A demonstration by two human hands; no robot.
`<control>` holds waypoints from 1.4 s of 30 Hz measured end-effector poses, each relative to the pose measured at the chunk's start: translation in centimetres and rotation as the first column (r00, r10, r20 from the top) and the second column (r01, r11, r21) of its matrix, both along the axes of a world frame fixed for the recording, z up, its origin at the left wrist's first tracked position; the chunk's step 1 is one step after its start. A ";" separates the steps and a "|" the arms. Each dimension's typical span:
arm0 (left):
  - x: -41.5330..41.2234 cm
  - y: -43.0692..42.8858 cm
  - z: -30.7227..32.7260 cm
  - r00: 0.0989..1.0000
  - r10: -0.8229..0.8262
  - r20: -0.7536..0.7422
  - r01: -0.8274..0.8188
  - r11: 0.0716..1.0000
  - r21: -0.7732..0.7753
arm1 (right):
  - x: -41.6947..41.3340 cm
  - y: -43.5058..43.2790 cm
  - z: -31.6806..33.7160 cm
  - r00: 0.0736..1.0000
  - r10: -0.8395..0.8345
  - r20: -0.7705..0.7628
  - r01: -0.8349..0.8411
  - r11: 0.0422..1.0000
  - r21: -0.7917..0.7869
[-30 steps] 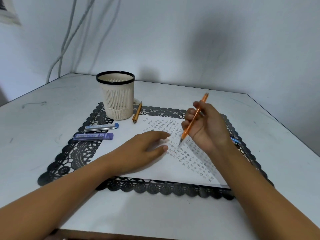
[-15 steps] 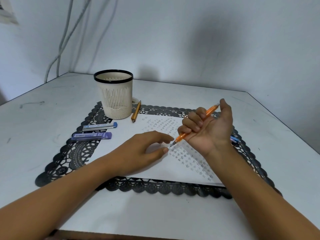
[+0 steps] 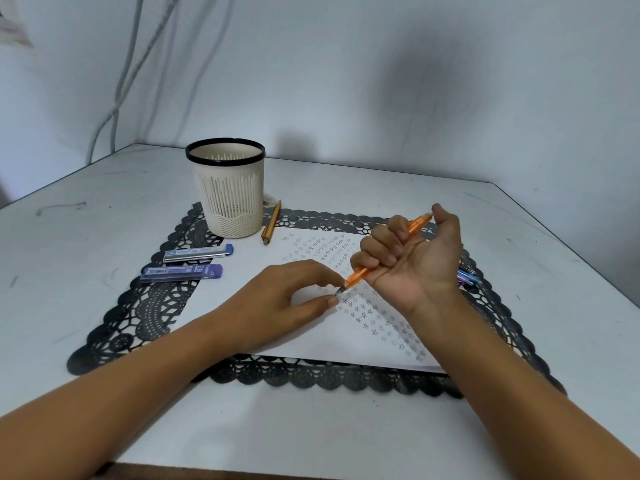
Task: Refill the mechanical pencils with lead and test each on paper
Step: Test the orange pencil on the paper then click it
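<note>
We see the orange mechanical pencil [image 3: 358, 277] clamped in the right hand [image 3: 412, 261], which is raised above the paper [image 3: 311, 341] with its palm turned up toward us. Its four fingers are curled round the barrel and the thumb is set against the pencil's upper end. The pencil slants down to the left, its tip just over the sheet. The left hand [image 3: 277, 299] lies palm down on the paper, holding nothing. Its forefinger and thumb curve loosely toward the tip with a small gap between them; we cannot tell whether either touches it. Rows of small pencilled marks run diagonally across the sheet, which lies on a black lace placemat [image 3: 149, 306] on the white desk [image 3: 69, 271]. Left of the paper, two lead cases [image 3: 197, 252] lie side by side on the mat, the nearer one purple and marked 2B. We cannot make out what is in them. Behind them stands a cream slatted pencil cup [image 3: 228, 195] with a black rim; only its inner wall shows from our angle. A tan pencil [image 3: 271, 223] lies just beside it. Blue and purple pencils [image 3: 467, 277] peek out behind the right wrist.
</note>
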State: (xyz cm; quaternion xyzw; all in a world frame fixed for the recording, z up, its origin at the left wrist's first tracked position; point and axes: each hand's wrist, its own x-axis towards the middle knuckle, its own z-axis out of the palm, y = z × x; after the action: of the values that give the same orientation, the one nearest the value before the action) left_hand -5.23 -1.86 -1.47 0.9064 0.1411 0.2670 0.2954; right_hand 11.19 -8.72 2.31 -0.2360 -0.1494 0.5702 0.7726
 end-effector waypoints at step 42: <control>0.3 0.8 0.7 0.893 0.265 0.363 -0.075 0.884 -0.461 | -2.0 0.0 -1.3 -0.328 -0.107 0.939 0.201 0.963 0.180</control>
State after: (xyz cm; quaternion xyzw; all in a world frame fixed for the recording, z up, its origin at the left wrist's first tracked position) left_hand -4.97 -1.04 -0.82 0.7229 0.2116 0.4407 0.4883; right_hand 9.23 -8.76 0.99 -0.6374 -0.6595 0.0418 0.3963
